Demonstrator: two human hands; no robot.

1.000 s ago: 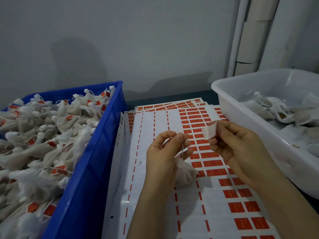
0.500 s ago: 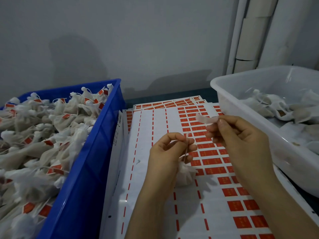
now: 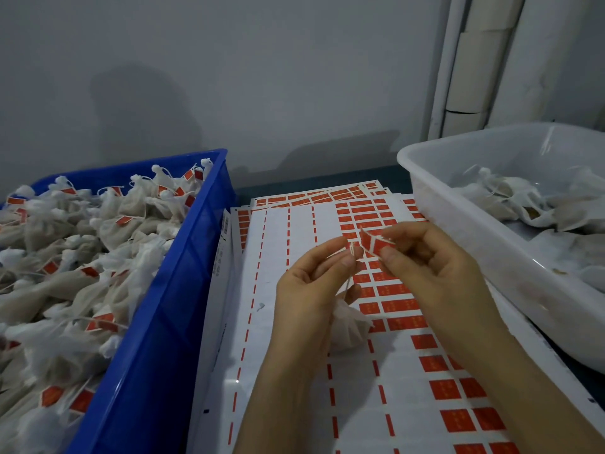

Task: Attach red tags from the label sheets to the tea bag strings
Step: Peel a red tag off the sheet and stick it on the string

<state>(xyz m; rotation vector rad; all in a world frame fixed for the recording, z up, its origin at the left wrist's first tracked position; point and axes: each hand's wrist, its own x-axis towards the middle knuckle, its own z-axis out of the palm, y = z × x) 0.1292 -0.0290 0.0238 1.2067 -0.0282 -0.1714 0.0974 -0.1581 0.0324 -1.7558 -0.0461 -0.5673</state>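
Head view: red tag (image 3: 375, 244) at the string (image 3: 352, 252).
My left hand (image 3: 307, 290) pinches the string so the tea bag (image 3: 348, 326) hangs clear; my right hand (image 3: 435, 270) pinches the red tag just beside it.

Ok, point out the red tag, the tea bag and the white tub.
red tag (image 3: 374, 244): head view, red face.
tea bag (image 3: 349, 326): head view, white pouch.
white tub (image 3: 530, 306): head view, outer wall.
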